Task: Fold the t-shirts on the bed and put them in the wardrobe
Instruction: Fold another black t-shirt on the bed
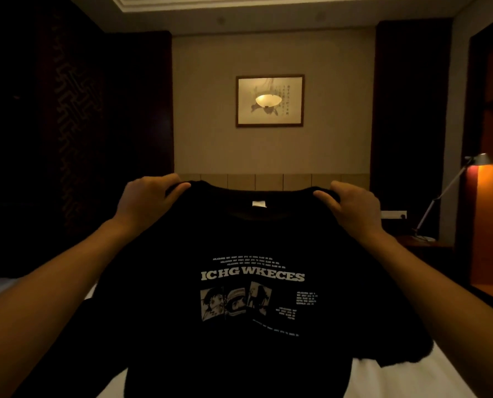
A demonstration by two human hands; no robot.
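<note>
A black t-shirt (pixel 248 242) with a white printed front hangs spread out in front of me, print facing me, above the white bed (pixel 383 377). My left hand (pixel 147 199) pinches its left shoulder and my right hand (pixel 351 208) pinches its right shoulder, both at the same height. A small white label shows inside the collar. The shirt's lower part hangs down and covers most of the bed. No wardrobe is in view.
A padded headboard (pixel 268 181) runs along the far wall under a framed picture (pixel 269 100). At the right, a bedside table (pixel 423 242) carries a lit desk lamp (pixel 452 191). Dark panels (pixel 73 133) fill the left side.
</note>
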